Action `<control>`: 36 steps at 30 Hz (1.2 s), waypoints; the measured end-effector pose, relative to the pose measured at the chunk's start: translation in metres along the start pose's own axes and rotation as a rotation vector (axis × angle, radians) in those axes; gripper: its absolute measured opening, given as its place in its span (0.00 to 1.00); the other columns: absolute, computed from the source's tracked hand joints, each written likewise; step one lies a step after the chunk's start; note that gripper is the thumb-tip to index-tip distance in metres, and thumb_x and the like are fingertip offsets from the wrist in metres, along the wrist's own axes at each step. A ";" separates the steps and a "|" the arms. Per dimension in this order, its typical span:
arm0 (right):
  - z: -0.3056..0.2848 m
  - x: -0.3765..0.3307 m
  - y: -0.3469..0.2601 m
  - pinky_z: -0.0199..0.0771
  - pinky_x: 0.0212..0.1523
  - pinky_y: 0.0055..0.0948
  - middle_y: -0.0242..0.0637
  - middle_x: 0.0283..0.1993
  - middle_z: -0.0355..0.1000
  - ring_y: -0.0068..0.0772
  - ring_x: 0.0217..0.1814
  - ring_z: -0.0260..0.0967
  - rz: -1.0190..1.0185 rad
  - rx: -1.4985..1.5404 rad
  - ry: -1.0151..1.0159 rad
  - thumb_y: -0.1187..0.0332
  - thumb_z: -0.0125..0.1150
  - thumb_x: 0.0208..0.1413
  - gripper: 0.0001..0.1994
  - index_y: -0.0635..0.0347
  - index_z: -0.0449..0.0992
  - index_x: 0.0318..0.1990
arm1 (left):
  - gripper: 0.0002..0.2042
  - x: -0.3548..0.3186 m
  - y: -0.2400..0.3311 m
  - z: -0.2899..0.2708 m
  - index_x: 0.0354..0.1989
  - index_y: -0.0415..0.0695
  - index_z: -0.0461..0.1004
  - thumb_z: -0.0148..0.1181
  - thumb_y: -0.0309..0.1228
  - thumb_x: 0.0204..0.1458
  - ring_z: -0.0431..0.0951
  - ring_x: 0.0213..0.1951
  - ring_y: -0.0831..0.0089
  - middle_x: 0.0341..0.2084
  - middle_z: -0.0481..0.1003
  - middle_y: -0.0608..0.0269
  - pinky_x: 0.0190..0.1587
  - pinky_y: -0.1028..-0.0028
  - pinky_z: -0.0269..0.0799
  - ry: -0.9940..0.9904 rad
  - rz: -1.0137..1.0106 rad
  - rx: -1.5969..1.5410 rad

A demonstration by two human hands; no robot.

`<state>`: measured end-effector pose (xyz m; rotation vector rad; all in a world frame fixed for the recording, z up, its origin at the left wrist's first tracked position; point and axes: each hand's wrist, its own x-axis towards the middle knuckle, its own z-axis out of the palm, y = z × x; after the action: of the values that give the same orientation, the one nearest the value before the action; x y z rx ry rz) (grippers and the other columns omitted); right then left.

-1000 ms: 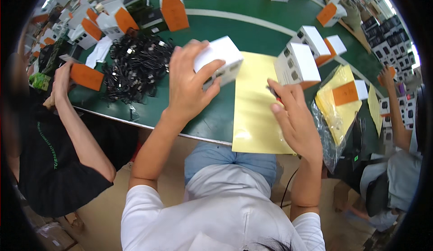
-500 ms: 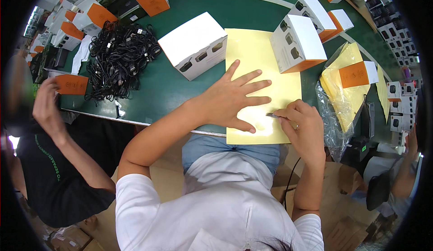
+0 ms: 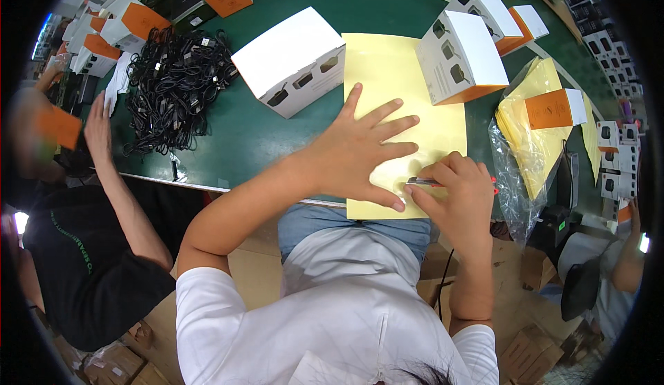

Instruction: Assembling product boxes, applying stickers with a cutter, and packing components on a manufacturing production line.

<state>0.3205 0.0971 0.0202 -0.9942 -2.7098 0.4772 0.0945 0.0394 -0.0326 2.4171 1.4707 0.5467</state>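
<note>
At the far left a co-worker in a black shirt (image 3: 76, 247) rests a hand (image 3: 97, 126) on the edge of the green desk (image 3: 235, 136), near a loose heap of black cables (image 3: 173, 84). Behind the heap stand several small white-and-orange boxes (image 3: 114, 22). Just right of the cables sits a white box (image 3: 294, 60) with cut-out windows in its side, touching the left edge of a pale yellow sheet (image 3: 394, 81) that lies flat on the desk and overhangs its near edge.

The left hand (image 3: 356, 153) lies palm down on the sheet with all 5 fingers spread wide — it grips nothing, only presses the paper flat. Just beside it, the right hand (image 3: 456, 191) is curled closed around a slim pen-like tool (image 3: 429, 182) with a red end, its tip on the sheet's lower right part, next to the left thumb.

A second white box with an orange base (image 3: 460, 57) stands on the sheet's upper right corner. Further right lie a clear plastic bag (image 3: 512, 177) and a stack of yellow sheets (image 3: 536, 136) with a small orange box (image 3: 557, 108) on top — and more boxes past them.
</note>
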 end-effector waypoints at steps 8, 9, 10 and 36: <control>0.000 -0.003 -0.002 0.61 0.39 0.36 0.31 0.31 0.72 0.34 0.35 0.70 0.030 -0.008 0.066 0.62 0.76 0.43 0.10 0.52 0.81 0.28 | 0.48 -0.001 0.007 0.006 0.62 0.48 0.73 0.61 0.74 0.40 0.48 0.76 0.51 0.73 0.56 0.57 0.65 0.21 0.37 0.001 -0.041 0.075; -0.004 -0.004 -0.003 0.60 0.39 0.36 0.31 0.30 0.72 0.35 0.34 0.70 0.051 0.048 0.083 0.62 0.76 0.43 0.10 0.53 0.81 0.28 | 0.48 -0.001 0.007 0.006 0.62 0.48 0.73 0.61 0.74 0.40 0.48 0.76 0.51 0.73 0.56 0.57 0.65 0.21 0.37 0.008 -0.042 0.082; -0.007 -0.006 -0.004 0.60 0.39 0.35 0.30 0.30 0.72 0.35 0.33 0.70 0.070 0.106 0.101 0.63 0.76 0.44 0.09 0.53 0.80 0.27 | 0.47 -0.002 0.007 0.006 0.63 0.48 0.73 0.61 0.73 0.41 0.48 0.76 0.51 0.73 0.57 0.56 0.67 0.24 0.38 0.017 -0.034 0.086; -0.021 0.023 -0.044 0.70 0.38 0.23 0.34 0.33 0.73 0.24 0.36 0.72 0.072 0.927 0.298 0.74 0.75 0.49 0.07 0.64 0.81 0.33 | 0.26 -0.063 0.001 -0.017 0.73 0.46 0.59 0.52 0.37 0.69 0.72 0.64 0.66 0.63 0.71 0.60 0.65 0.63 0.69 1.008 -0.404 -1.868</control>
<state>0.2837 0.0859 0.0576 -0.7833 -1.8300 1.3040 0.0615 -0.0163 -0.0289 0.3169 0.6851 1.9085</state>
